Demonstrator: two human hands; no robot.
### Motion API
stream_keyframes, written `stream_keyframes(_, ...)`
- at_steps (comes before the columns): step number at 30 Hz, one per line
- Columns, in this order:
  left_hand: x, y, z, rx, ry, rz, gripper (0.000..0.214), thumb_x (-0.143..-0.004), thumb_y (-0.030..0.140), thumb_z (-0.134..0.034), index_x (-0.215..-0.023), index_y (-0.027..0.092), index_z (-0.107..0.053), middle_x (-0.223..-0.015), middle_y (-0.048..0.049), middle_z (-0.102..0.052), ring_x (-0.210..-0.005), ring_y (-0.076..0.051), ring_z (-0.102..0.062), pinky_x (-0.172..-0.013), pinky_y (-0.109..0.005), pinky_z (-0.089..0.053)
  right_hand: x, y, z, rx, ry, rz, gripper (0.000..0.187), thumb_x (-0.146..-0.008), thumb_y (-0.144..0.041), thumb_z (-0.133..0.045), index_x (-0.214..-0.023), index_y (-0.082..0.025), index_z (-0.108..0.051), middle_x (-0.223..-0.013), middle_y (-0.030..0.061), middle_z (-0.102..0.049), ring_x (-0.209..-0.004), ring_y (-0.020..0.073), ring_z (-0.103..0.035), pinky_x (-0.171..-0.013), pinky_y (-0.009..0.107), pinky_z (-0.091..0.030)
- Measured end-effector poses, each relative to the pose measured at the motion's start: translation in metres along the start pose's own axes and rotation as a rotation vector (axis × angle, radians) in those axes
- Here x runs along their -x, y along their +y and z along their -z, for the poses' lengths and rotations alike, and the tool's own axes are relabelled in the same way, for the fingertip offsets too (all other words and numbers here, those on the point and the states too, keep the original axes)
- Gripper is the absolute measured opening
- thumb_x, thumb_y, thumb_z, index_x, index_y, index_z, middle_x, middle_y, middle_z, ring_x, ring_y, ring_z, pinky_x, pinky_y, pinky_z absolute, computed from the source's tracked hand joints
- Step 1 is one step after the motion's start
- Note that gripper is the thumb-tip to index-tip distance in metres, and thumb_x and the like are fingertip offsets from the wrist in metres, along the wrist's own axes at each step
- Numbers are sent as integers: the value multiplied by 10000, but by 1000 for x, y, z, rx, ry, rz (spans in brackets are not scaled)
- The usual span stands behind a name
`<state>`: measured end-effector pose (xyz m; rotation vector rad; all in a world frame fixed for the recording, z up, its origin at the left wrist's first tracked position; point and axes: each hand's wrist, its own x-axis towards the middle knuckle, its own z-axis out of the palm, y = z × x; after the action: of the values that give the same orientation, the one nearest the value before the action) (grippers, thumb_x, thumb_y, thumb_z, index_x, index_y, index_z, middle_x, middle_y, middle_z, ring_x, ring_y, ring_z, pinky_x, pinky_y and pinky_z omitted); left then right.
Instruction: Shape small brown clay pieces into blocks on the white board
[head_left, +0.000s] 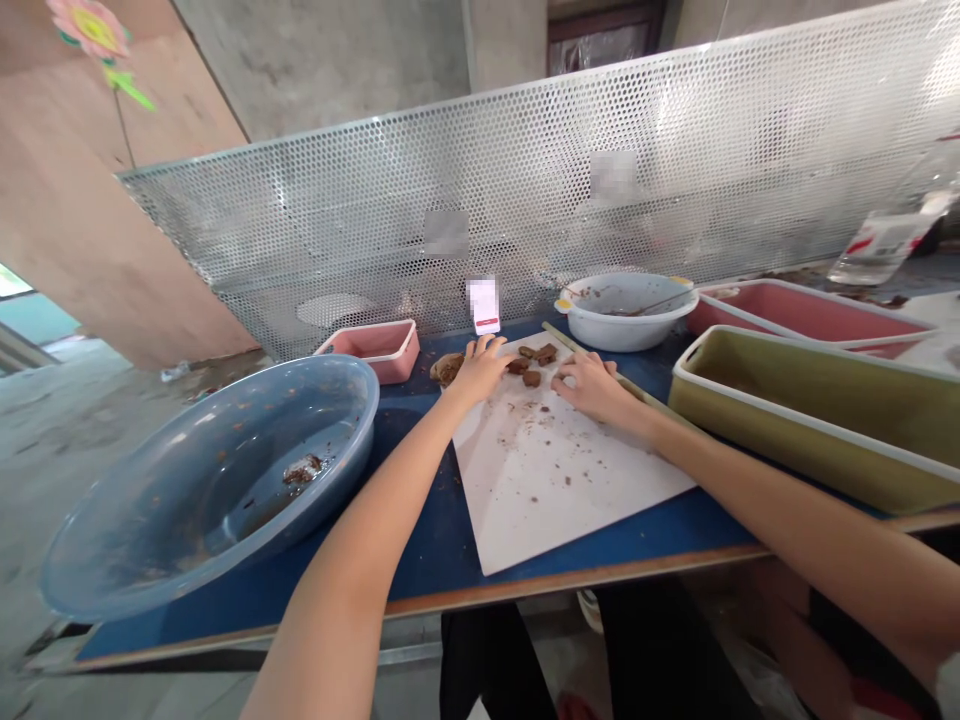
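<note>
My left hand (480,372) lies at the far left edge of a white board (517,510), palm down with its fingers spread. Beside it is a lumpy brown mass (448,369), and small brown chunks (532,379) lie between my two hands. My right hand (592,390) rests on the board's right part with its fingers curled in; whatever is in them is hidden. A long greenish stick (652,402) runs along the right side of the board, partly behind my right hand and forearm. Dark crumbs are scattered over the board.
A large blue basin (217,440) with wet residue stands left. Behind are a small pink tray (394,355), a phone (485,308) and a white basin (630,325). An olive trough (795,430), a pink trough (810,310) and a bottle (881,240) stand right. A perforated metal panel (525,190) closes the back.
</note>
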<state>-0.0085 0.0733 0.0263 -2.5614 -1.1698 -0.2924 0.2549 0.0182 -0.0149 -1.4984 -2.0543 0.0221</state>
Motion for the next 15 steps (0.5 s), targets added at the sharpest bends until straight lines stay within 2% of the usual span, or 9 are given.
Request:
stream_keyframes(4,-8,-1,-7,18,-17,18,458,-1105,128,-500,-1436,268,-784,-1712,-163,-518,-1589,-402,-374,-1232,-617,-383,0,-3,4,-49,-24,-45,303,-1034,-378,-607,-902,-265,-855,-1253,128,-770,-1235,386,-612,-1043,550,-429)
stream_keyframes(9,-3,1,-15,11,59,6,350,-1090,147,-544,-1319,220,-798,-1616,-173,-584,-1511,-390,-429,-1162,-583,-427,0,-4,6,-57,-13,-35,298,-1040,-373,-614,-889,-267,-848,-1237,125,-772,-1231,390,-615,-1031,556,-441)
stream_keyframes(15,5,6,-12,19,83,79,222,-1074,181,-598,-1188,204,-787,-1421,-172,-663,-1382,-386,-482,-1102,-556,-437,1,-6,7,-55,-6,-18,277,-1036,-357,-629,-889,-276,-850,-1212,132,-769,-1219,382,-619,-1001,549,-468)
